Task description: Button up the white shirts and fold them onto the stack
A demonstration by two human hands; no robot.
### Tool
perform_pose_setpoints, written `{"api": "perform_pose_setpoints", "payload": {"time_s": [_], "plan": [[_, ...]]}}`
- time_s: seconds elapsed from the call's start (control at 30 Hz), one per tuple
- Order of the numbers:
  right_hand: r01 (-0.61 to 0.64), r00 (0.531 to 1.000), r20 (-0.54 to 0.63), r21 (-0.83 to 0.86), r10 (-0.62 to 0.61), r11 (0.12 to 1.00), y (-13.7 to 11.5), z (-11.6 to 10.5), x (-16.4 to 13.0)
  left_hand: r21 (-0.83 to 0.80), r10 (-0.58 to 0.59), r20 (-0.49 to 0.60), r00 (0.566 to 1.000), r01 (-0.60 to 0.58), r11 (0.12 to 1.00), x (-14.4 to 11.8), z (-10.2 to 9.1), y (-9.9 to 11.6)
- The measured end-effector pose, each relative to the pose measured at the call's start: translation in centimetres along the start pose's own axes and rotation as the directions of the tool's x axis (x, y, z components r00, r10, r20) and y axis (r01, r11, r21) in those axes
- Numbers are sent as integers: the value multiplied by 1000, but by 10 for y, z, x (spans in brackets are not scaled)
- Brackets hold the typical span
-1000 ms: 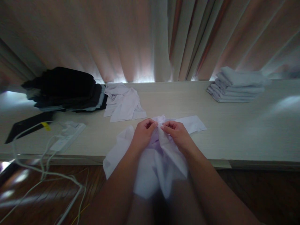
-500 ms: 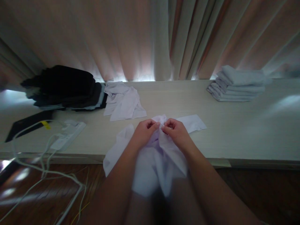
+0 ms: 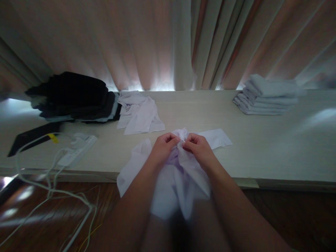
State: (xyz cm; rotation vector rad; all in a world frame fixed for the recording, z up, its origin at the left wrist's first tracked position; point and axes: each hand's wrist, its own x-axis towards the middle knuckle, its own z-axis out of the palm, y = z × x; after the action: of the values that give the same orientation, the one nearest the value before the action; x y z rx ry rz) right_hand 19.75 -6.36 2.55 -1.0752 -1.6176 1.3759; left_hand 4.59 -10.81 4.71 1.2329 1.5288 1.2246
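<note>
A white shirt (image 3: 166, 187) lies over the front edge of the pale ledge, its lower part hanging down towards my legs. One sleeve spreads out on each side. My left hand (image 3: 165, 146) pinches the gathered cloth at the top of the shirt between thumb and fingers. Right beside it, my right hand (image 3: 198, 147) pinches the same bunched part, the fingertips of both nearly meeting. Whatever small detail sits between the fingertips is too blurred to make out.
Dark folded clothes (image 3: 76, 96) are piled at the back left, beside a crumpled white garment (image 3: 141, 113). Folded white clothes (image 3: 270, 96) form a stack at the back right. A power strip (image 3: 78, 150) with trailing cables lies front left, near a flat black object (image 3: 33, 138). Curtains (image 3: 147, 42) hang behind.
My right fingertips have shifted slightly on the cloth. The shirt stays in both hands, and the whole view has moved a little.
</note>
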Motion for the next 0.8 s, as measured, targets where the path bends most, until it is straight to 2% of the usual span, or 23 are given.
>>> {"api": "perform_pose_setpoints", "payload": {"time_s": [0.17, 0.3, 0.5, 0.57, 0.67, 0.8], "plan": [[-34, 999, -8, 46, 34, 998, -2, 2, 0, -111, -35, -36, 999, 31, 993, -2, 6, 1], [8, 1000, 4, 37, -8, 999, -2, -1, -1, -77, -24, -55, 998, 20, 997, -1, 5, 4], [57, 988, 151, -189, -29, 980, -6, -16, -6, 48, 8, -284, 959, 6, 999, 3, -10, 5], [68, 977, 211, -265, -10, 962, -6, -20, -7, 81, 39, -303, 952, -15, 997, 5, -15, 3], [85, 975, 222, -384, 3, 920, -4, -25, -6, 170, 57, -213, 975, -21, 985, 9, -23, -1], [59, 998, -8, -399, -68, 915, 0, -31, 2, 319, 74, -3, 997, -69, 945, 10, -40, -8]]}}
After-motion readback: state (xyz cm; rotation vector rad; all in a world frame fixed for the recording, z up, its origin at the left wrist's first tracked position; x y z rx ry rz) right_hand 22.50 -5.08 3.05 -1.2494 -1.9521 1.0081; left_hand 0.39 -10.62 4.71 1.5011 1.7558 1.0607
